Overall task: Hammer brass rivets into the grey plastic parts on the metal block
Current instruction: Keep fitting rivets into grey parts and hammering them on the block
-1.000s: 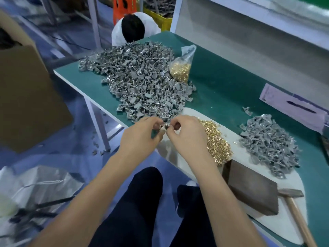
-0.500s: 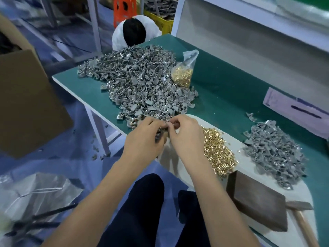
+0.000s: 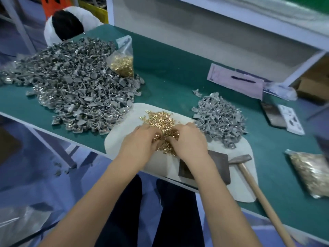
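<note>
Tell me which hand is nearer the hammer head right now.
Right. The right hand is in the loose rivet pile, just left of the hammer head; the left hand lies farther left.

Rivets (image 3: 161, 120) on the pad (image 3: 246, 154) — parts piles (image 3: 74, 90) left and right, block (image 3: 219, 164) and hammer (image 3: 249, 173) nearer.

Green-topped workbench (image 3: 178, 68), white shelf unit (image 3: 222, 29) behind, blue floor (image 3: 44, 166), orange stool (image 3: 49, 6) far left.

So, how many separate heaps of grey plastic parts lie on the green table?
2. The large heap is at the far left. The small heap is at the right, beside the loose brass rivets. Nothing seems hidden.
</note>
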